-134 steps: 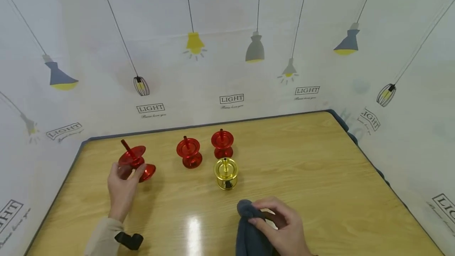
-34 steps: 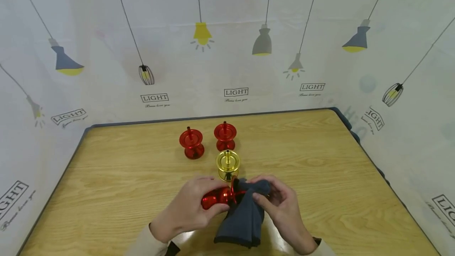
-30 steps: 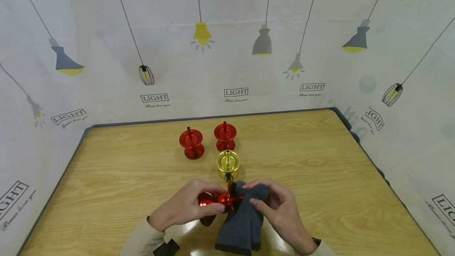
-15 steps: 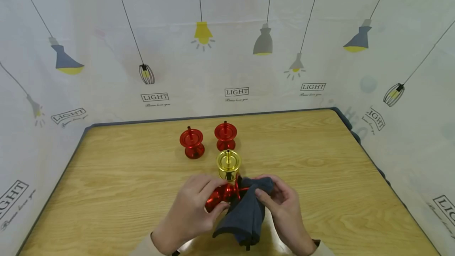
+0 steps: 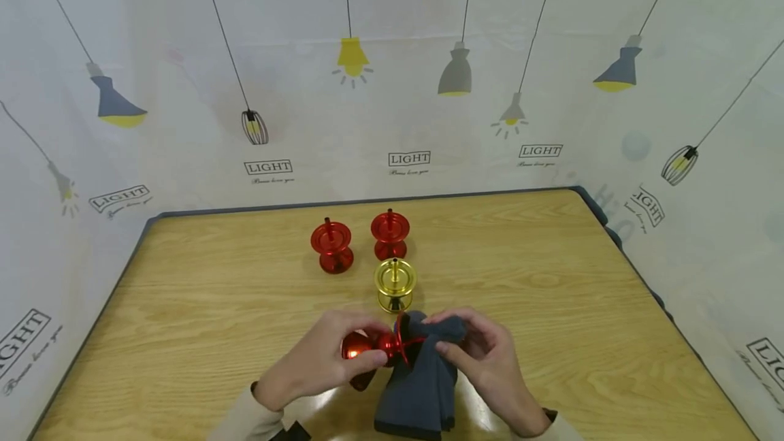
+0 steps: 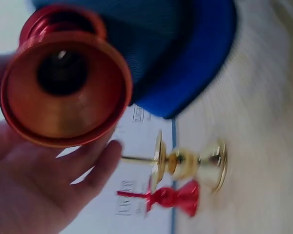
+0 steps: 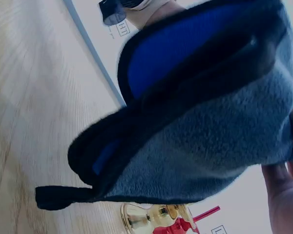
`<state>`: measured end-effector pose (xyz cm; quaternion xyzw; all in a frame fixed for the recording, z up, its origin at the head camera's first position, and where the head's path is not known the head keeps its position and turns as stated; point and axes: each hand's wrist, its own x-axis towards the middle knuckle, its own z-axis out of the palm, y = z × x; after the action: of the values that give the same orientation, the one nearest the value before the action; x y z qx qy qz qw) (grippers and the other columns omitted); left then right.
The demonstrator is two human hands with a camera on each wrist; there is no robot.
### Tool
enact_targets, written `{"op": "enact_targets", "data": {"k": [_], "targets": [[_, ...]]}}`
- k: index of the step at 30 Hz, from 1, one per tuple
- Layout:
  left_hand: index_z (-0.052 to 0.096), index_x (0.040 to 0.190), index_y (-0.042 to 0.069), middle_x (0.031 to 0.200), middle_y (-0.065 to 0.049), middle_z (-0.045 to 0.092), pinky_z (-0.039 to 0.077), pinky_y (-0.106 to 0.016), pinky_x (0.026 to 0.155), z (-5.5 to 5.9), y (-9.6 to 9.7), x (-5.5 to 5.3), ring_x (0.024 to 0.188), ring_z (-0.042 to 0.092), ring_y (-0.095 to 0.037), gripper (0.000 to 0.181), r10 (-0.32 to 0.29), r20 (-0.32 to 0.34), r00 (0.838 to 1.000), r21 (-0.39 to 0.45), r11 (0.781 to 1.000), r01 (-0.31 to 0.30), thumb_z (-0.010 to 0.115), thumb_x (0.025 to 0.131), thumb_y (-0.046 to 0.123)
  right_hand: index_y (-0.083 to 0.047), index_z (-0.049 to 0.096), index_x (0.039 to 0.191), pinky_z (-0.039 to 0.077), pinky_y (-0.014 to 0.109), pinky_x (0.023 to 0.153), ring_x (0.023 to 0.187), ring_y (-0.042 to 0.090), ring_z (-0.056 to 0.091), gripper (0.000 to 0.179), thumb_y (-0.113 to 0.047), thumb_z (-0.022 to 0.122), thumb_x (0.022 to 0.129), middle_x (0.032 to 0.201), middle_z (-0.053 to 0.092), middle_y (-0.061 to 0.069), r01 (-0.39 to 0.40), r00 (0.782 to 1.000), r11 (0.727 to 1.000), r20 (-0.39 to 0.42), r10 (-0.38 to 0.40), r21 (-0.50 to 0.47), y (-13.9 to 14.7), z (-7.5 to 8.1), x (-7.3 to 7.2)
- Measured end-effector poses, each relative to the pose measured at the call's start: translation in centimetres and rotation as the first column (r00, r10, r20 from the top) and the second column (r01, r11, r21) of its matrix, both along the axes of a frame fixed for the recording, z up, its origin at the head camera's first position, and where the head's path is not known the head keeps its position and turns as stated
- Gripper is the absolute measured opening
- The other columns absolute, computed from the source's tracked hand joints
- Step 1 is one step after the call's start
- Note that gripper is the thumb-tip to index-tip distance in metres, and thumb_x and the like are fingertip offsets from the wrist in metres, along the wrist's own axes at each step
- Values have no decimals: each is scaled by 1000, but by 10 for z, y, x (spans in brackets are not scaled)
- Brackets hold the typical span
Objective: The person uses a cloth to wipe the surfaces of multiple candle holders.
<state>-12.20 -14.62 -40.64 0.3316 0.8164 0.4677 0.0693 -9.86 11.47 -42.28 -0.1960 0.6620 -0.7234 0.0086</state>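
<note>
My left hand (image 5: 312,363) grips a red metallic candle holder (image 5: 386,344) tipped on its side. Its hollow base (image 6: 102,107) faces the camera in the left wrist view. The spike side points right, into a dark grey-blue cloth (image 5: 410,397) that covers the spike's tip. Between thumb and fingers, my right hand (image 5: 486,366) pinches the top of this cloth, whose lower part hangs down. The right wrist view shows the cloth's dark edging and blue inner side (image 7: 161,58). Just beyond the hands, a gold candle holder (image 5: 395,281) stands upright.
Two more red candle holders, one on the left (image 5: 331,243) and one on the right (image 5: 390,233), stand upright behind the gold one. The wooden table (image 5: 214,278) has a dark edge, with a lamp-print backdrop (image 5: 318,114) behind it.
From the table's left side, my left hand has brought the red candle holder to the cloth. Over the last second, hand and holder shift slightly back and forth, and the hanging cloth sways.
</note>
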Motion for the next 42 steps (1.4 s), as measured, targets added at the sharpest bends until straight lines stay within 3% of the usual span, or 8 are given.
{"op": "enact_targets", "data": {"k": [4,8,14,21,25,30,36,42], "targets": [[71,117,8,96,0,74,57,-24,77,0,-3,-1,86,67,-2,23,-46,154,987,46,998,39,67,99,22,8,61,120,57,26,92,114,16,68,30,13,65,90,119,72,1,-28,998,1000,-53,28,-5,0,0,0],[66,125,7,106,0,73,59,-26,82,-5,4,6,94,69,-7,39,74,-123,990,39,997,-69,78,90,21,8,61,120,57,24,88,109,14,69,28,7,66,93,116,72,0,75,997,997,22,-76,16,-3,3,0],[68,117,11,109,0,71,58,-34,85,-8,16,10,97,67,-15,44,224,-554,802,39,969,-244,88,79,22,14,59,120,59,26,80,99,16,71,32,3,70,92,107,74,0,196,965,981,177,-195,11,-8,7,0],[69,112,10,102,1,70,57,-35,86,-3,18,13,93,66,-14,45,173,-656,734,-22,969,-248,90,73,20,9,62,118,59,26,79,99,15,71,28,4,69,91,108,75,1,178,966,983,198,-166,-44,-9,7,2],[69,114,7,104,-1,73,58,-35,87,-3,17,13,95,69,-14,45,152,-588,795,-6,981,-192,89,75,17,6,63,118,58,25,84,104,14,70,27,5,69,92,112,74,1,146,978,989,151,-140,-28,-8,7,4],[70,117,7,105,-4,75,60,-27,81,-5,6,1,94,70,-8,29,-4,-151,988,91,996,18,78,90,15,7,60,119,57,26,92,112,15,68,28,5,68,92,117,72,1,49,996,999,73,-49,-1,-3,4,1],[70,117,6,102,-9,75,61,-27,78,-4,-3,-8,91,70,-6,22,-117,193,974,137,986,92,64,100,18,7,61,118,56,27,94,114,15,68,28,9,67,91,118,72,1,-13,1000,1000,15,13,-13,-1,-1,-3],[65,122,9,108,-3,73,60,-24,80,-7,4,0,94,70,-9,41,28,-109,994,128,992,-14,82,86,19,11,58,120,56,25,92,110,16,68,28,9,64,93,118,72,3,75,997,997,18,-74,-28,-5,0,-5]]}}
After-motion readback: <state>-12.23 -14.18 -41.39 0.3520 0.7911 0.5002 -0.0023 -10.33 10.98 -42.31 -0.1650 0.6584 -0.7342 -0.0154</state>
